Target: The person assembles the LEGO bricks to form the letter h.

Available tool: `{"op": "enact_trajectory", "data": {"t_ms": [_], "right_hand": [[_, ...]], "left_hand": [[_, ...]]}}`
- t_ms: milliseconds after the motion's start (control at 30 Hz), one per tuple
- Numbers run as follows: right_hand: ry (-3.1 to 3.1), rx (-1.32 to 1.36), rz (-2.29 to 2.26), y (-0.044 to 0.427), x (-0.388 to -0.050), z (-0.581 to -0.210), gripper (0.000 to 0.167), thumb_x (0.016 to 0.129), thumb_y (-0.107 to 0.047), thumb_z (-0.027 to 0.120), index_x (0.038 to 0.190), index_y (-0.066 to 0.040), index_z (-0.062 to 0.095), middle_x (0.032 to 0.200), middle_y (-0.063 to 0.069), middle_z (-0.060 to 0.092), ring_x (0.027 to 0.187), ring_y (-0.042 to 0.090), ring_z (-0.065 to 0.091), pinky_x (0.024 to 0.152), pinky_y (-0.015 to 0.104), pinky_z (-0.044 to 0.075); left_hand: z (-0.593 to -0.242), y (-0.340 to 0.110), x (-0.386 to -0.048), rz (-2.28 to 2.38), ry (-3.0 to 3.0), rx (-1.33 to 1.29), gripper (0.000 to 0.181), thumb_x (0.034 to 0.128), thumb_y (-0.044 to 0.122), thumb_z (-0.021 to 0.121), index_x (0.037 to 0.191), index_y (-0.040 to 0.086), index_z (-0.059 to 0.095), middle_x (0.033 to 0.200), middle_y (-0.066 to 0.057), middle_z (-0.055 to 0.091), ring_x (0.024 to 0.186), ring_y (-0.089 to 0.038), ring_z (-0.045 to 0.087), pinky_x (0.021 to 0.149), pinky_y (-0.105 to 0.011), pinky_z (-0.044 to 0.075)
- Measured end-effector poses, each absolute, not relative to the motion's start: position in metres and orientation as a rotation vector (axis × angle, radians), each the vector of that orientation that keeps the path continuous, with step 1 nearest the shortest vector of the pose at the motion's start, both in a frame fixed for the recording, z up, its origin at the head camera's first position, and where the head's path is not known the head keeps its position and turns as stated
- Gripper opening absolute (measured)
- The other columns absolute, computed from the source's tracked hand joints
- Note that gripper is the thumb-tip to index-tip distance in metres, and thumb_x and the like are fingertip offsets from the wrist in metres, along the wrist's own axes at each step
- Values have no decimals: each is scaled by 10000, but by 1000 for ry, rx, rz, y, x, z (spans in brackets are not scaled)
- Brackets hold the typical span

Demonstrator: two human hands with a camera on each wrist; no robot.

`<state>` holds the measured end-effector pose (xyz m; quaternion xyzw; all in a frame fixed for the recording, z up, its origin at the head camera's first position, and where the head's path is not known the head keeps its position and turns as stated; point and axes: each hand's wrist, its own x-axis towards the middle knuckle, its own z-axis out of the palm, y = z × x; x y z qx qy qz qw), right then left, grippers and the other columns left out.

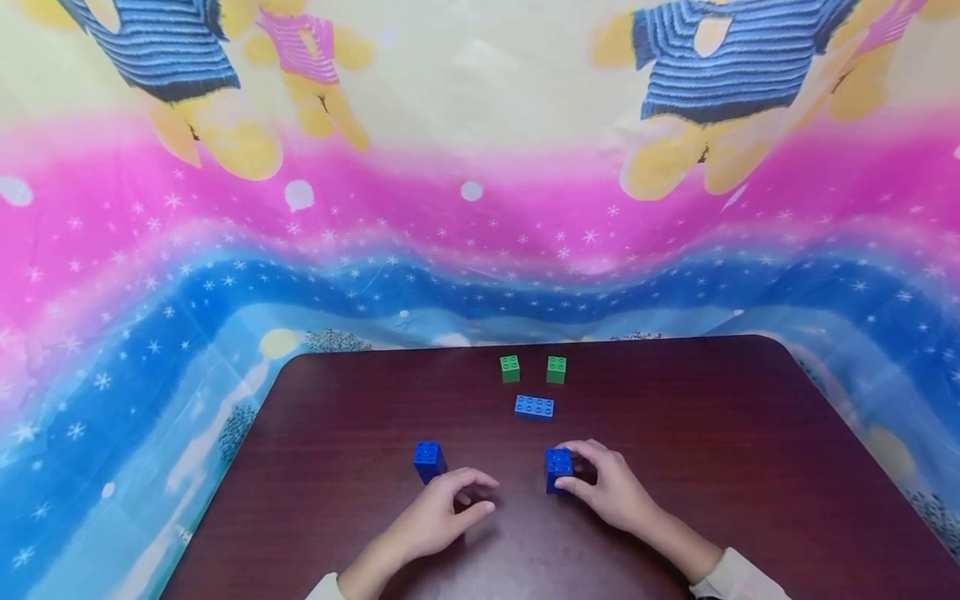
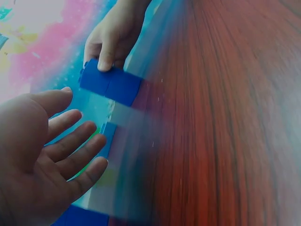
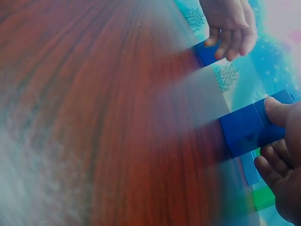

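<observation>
My right hand (image 1: 611, 487) pinches an upright stack of two dark blue toy building bricks (image 1: 557, 475), thumb on the near side and fingers on the far side. The seam between the two bricks shows in the right wrist view on the blue stack (image 3: 251, 123). To the left, a second dark blue brick stack (image 1: 428, 458) stands upright on the table. My left hand (image 1: 438, 515) is just to the near right of it, fingers spread and loosely bent, with nothing in them. The left wrist view shows the bare palm of the left hand (image 2: 51, 155).
A flat lighter blue brick (image 1: 534, 407) lies beyond the two stacks. Two green bricks (image 1: 510, 369) stand side by side near the far edge of the dark brown table (image 1: 360, 417). A colourful printed cloth (image 1: 465, 242) hangs behind and around the table.
</observation>
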<state>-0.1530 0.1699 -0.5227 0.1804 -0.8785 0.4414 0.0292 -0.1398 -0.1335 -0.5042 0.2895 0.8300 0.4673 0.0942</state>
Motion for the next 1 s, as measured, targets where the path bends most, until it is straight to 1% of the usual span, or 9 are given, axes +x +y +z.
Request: {"op": "enact_trajectory", "data": {"t_ms": [67, 233, 400, 533, 633, 867, 1000], "right_hand": [[-2709, 550, 1363, 170, -153, -523, 389, 871, -187, 824, 1227, -127, 678, 1064, 25, 666, 925, 138, 686, 800, 302, 594], [-2720, 549, 1377, 171, -153, -522, 412, 864, -185, 830, 1240, -131, 672, 1075, 24, 665, 939, 142, 690, 813, 289, 590], [-2723, 543, 1370, 171, -153, -522, 415, 859, -186, 835, 1239, -137, 674, 1073, 13, 666, 934, 134, 687, 812, 293, 591], [-2716, 551, 1361, 171, -152, -523, 402, 871, -211, 824, 1235, -129, 675, 1071, 19, 668, 928, 138, 685, 802, 311, 597], [-2725, 536, 1374, 170, -152, -522, 405, 870, -209, 825, 1240, -139, 674, 1072, 12, 667, 931, 132, 683, 808, 303, 594], [-2710, 557, 1350, 170, -152, -523, 395, 874, -205, 823, 1233, -132, 676, 1063, 7, 666, 925, 122, 677, 802, 304, 593], [-2704, 551, 1339, 170, -152, -523, 390, 870, -201, 826, 1226, -136, 681, 1056, 2, 666, 920, 119, 673, 798, 310, 595]], "left_hand": [[-504, -140, -140, 1387, 2467, 864, 244, 995, 209, 687, 1199, 76, 692, 1113, -52, 725, 964, -60, 646, 838, -311, 564], [-505, -153, -139, 1410, 2465, 849, 253, 995, 220, 685, 1187, 55, 690, 1089, -69, 734, 923, -57, 647, 796, -280, 562], [-507, -162, -137, 1434, 2417, 834, 216, 996, 207, 684, 1154, 60, 694, 1062, -40, 739, 934, -66, 665, 791, -273, 567], [-505, -171, -137, 1412, 2404, 840, 184, 994, 187, 684, 1132, 66, 698, 1031, -30, 740, 919, -64, 667, 787, -271, 569], [-503, -181, -137, 1373, 2421, 847, 180, 993, 189, 684, 1121, 64, 699, 1015, -23, 740, 905, -53, 663, 775, -268, 570], [-499, -208, -139, 1292, 2451, 773, 138, 985, 186, 692, 1065, 75, 711, 954, 69, 709, 884, -46, 652, 730, -260, 563], [-496, -223, -144, 1252, 2465, 697, 140, 984, 220, 695, 1040, 92, 714, 933, 78, 700, 863, -47, 647, 716, -254, 560]]}}
